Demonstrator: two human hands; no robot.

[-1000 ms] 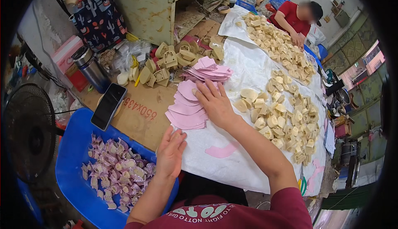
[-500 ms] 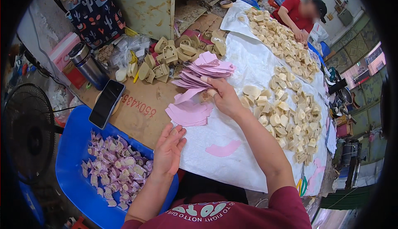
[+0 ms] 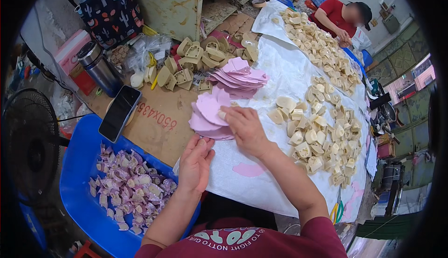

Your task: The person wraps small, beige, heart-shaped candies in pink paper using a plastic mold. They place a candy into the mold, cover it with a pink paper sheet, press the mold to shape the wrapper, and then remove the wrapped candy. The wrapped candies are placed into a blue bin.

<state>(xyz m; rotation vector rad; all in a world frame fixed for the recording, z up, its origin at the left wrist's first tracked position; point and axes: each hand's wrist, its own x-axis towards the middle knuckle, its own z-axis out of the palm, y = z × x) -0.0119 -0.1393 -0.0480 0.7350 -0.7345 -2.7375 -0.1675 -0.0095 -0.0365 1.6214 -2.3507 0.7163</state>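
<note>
My right hand pinches the edge of a pink cut-out piece with curved, notched edges, over a small stack of similar pieces. Fingers stretched, my left hand is open at the near edge of that stack, its fingertips close against it. Just beyond lies a thicker pile of pink pieces. A single pink piece rests flat on the white sheet, partly behind my right forearm.
Cream moulded parts are heaped to the right, with more at the back. A blue tub of pink-covered parts stands lower left. Phone, steel flask, fan and scissors are around. A co-worker sits far right.
My right hand has left the thick pile and come nearer, bringing pink material onto the small stack. My left hand's fingers have come closer together at that stack.
</note>
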